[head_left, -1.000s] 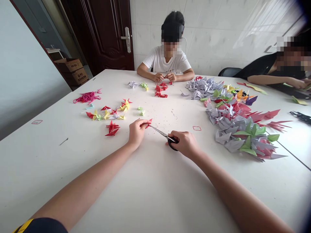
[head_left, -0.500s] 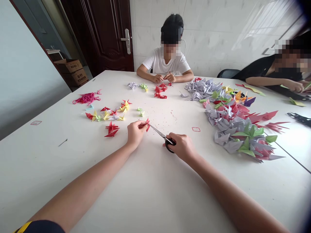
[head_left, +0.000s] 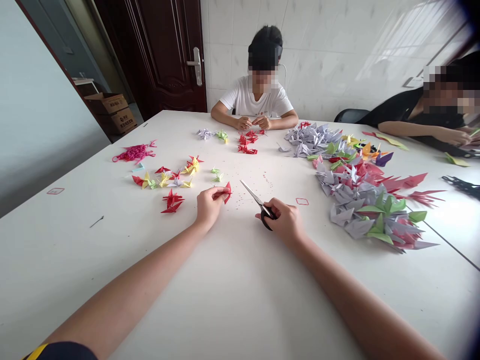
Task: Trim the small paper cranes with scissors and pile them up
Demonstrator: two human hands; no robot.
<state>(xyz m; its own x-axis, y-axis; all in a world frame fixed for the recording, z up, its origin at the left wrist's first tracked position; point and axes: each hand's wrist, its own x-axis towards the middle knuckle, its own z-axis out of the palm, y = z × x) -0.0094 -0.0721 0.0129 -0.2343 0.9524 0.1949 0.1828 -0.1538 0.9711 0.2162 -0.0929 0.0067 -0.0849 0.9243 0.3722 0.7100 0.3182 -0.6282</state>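
- Left hand (head_left: 208,206): fingers pinched shut on a red paper crane (head_left: 226,192), held low over the white table (head_left: 232,300).
- Right hand (head_left: 287,221): fingers curled through the black handles of the scissors (head_left: 255,197); blades appear closed, tips aimed up and left.
- Scissors tips: near the red paper crane, not touching it.
- Two loose red cranes (head_left: 172,201): on the table, just left of the left hand.
- Pile of folded paper (head_left: 360,200): right of the right hand, apart from it.
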